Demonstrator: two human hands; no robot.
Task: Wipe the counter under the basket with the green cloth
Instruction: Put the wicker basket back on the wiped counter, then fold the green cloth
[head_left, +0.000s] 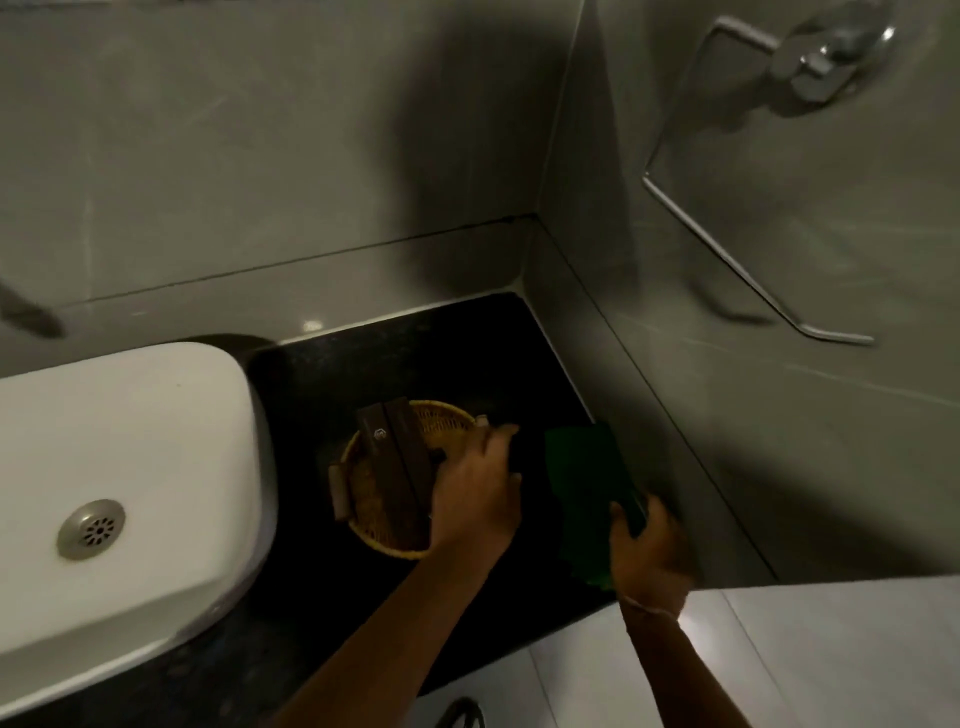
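Note:
A round yellow wicker basket (447, 415) sits on the black counter (363, 364) just right of the sink, holding two dark brown boxes (395, 457) and a small pale packet (340, 488). My left hand (475, 499) grips the basket's right rim. The green cloth (584, 478) lies flat on the counter to the basket's right, by the side wall. My right hand (652, 551) holds the cloth's near edge, fingers pressed over it.
A white basin (130, 467) with a metal drain (92, 529) fills the left. Grey tiled walls meet in the corner behind the counter. A chrome towel ring (753, 270) hangs on the right wall. White floor tiles show at lower right.

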